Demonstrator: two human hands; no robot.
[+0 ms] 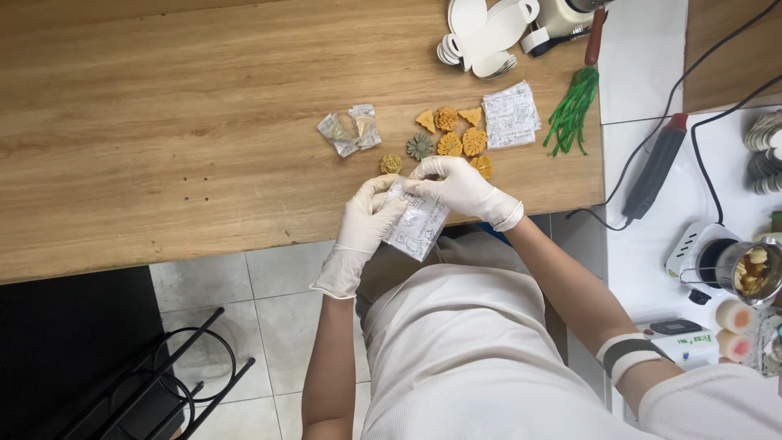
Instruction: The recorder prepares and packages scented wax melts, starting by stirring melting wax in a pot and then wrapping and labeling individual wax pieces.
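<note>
Looking down from the head camera, both gloved hands meet at the near edge of the wooden table [163, 122], closed around a small clear printed pouch [417, 224]. The left hand [368, 213] wraps the pouch's left side, fingers curled over its upper corner, while the right hand [456, 186] pinches the top edge from above — so the pouch hangs between the two hands and slightly below them, tilted, its lower end past the table edge and over the person's lap. Whether anything is inside the pouch cannot be told. Just beyond the right hand lies a cluster of flower-shaped pieces [456, 138], mostly yellow-orange, with a grey-green one [420, 147] and a dull olive one [391, 164] nearest the hands. Right of the cluster sits a stack of flat printed pouches [511, 114], and beside that a bundle of green ties [574, 110]. Left of the cluster, two filled and sealed packets [350, 130] lie side by side. At the far edge rests a pile of white cut-out cards [481, 37]. On the white counter [643, 236] to the right — well apart from the hands — lie a dark tool with a red end [656, 167] and a small pot on a warmer [745, 269].
</note>
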